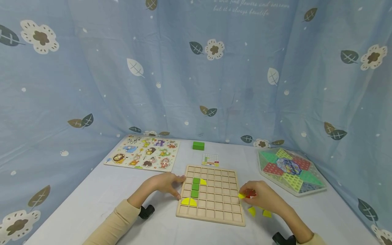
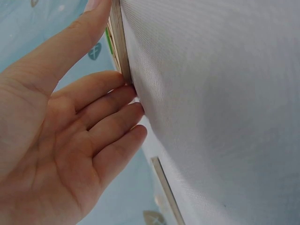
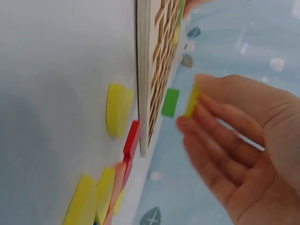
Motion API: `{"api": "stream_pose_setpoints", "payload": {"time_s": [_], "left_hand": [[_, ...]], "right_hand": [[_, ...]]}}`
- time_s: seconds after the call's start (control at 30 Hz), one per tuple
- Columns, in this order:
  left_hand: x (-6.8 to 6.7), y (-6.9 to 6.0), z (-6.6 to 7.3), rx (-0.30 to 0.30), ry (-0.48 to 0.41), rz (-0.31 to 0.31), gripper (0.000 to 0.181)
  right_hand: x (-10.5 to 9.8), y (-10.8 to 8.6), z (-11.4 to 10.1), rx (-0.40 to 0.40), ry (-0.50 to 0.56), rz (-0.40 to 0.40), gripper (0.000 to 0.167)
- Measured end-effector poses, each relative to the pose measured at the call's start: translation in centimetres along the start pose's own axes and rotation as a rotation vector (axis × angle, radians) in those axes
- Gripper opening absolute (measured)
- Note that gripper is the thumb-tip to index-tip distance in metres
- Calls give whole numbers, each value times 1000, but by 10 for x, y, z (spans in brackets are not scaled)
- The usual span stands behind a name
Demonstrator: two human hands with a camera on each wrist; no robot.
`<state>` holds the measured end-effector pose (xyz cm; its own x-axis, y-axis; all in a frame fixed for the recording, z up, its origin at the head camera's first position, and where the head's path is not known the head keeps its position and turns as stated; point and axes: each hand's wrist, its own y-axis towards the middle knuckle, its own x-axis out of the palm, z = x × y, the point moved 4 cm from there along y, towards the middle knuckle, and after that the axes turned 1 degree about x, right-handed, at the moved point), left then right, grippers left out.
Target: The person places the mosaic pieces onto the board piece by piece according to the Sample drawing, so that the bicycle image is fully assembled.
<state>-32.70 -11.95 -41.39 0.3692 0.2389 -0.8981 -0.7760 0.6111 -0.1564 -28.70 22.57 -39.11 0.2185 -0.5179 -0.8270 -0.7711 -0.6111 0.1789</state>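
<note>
A wooden grid board [image 1: 211,194] lies on the table with three green squares [image 1: 195,187] in a column, one yellow piece [image 1: 203,182] beside the top one and two yellow pieces [image 1: 189,201] near the lower left. My left hand [image 1: 165,184] touches the board's left edge, its fingers nearly straight in the left wrist view [image 2: 79,117]. At the board's right edge, my right hand [image 1: 264,195] pinches a yellow piece [image 3: 191,101] between thumb and fingertips, raised off the board. Red pieces [image 3: 131,139] and several yellow ones [image 3: 118,110] lie on the table by that edge.
An animal puzzle board [image 1: 142,153] lies at the back left. Behind the grid are a small patterned card [image 1: 210,160] and a green block [image 1: 198,146]. On the right sits a clear-lidded box with a star pattern [image 1: 291,171]. A blue curtain [image 1: 183,75] hangs behind the table.
</note>
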Motion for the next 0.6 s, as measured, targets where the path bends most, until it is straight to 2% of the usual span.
{"api": "stream_pose_setpoints", "payload": {"time_s": [0.27,0.6], "left_hand": [[0,0,0,10,8,3,80],[-1,0,0,10,2,0,79]], "right_hand": [[12,14,-18,-89,14,-17,20],[32,37,-48,-357,41,-87,22]]}}
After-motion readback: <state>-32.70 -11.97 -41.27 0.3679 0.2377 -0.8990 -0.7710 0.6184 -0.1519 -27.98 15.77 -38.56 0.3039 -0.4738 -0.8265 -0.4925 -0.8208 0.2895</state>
